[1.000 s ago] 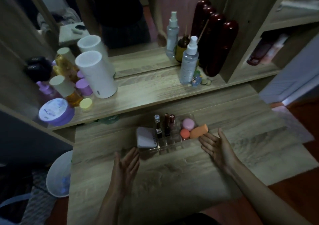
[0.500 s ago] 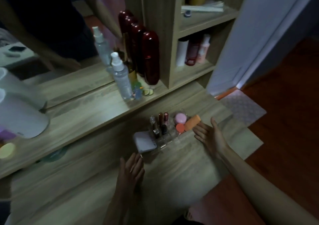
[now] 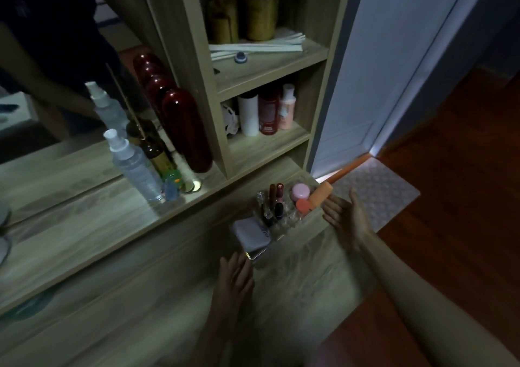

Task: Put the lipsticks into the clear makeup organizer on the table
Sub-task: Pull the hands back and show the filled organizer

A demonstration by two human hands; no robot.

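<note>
The clear makeup organizer sits on the wooden table near its right end. Several lipsticks stand upright in its middle slots. A white compact lies in its left part, and pink and orange sponges fill its right part. My left hand hovers flat and empty just in front of the organizer's left corner. To the organizer's right, my right hand is spread with the palm facing it, fingertips close to the orange sponge.
A raised ledge behind holds a clear spray bottle, a brown diffuser bottle and a dark red bottle. A shelf unit with bottles rises behind the organizer. The table ends right of my right hand, above a mat.
The view has swung right and closer. Both hands stay empty on either side of the organizer; my left hand has come nearer its front left corner.
</note>
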